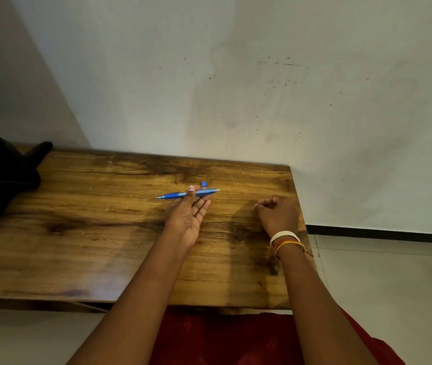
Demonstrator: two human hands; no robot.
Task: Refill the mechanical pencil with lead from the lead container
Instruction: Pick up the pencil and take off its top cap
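Wooden tabletop (78, 233) against a scuffed white wall, black stand at 9 o'clock. Left hand (187, 219) palm up, fingers (204, 204) nearly straight, mechanical pencil (175, 195) lying across them, tip toward 9 o'clock, thumb on the barrel. Small blue piece (204, 184) just beyond it at 12, maybe its cap, can't tell. Right hand (278, 214) at 3 o'clock, curled on the tabletop; whether it holds lead or anything, can't tell. No lead container in view. I'd judge the refill not visibly done
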